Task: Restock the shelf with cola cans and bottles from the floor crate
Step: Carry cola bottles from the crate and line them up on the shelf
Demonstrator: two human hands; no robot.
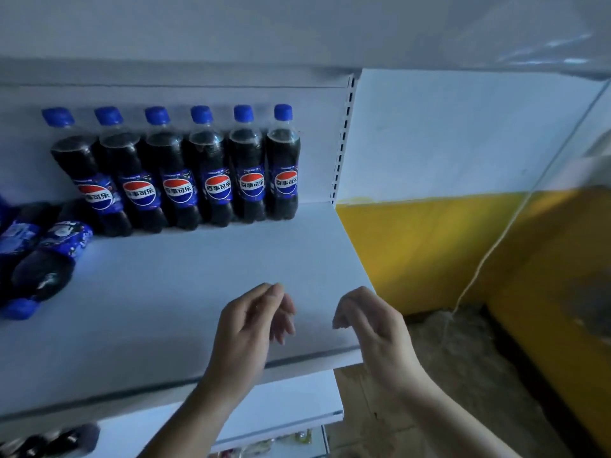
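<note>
Six bottles [211, 180] line the shelf [198, 276]; left hand [251, 325] and right hand [370, 325] hover, grips loose, empty.

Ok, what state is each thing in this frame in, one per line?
Row of six cola bottles: upright, capped, at the shelf back.
Two cola bottles at left: lying on their sides.
Left hand: empty, fingers loosely curled, above the shelf.
Right hand: empty, fingers loosely curled.
</note>
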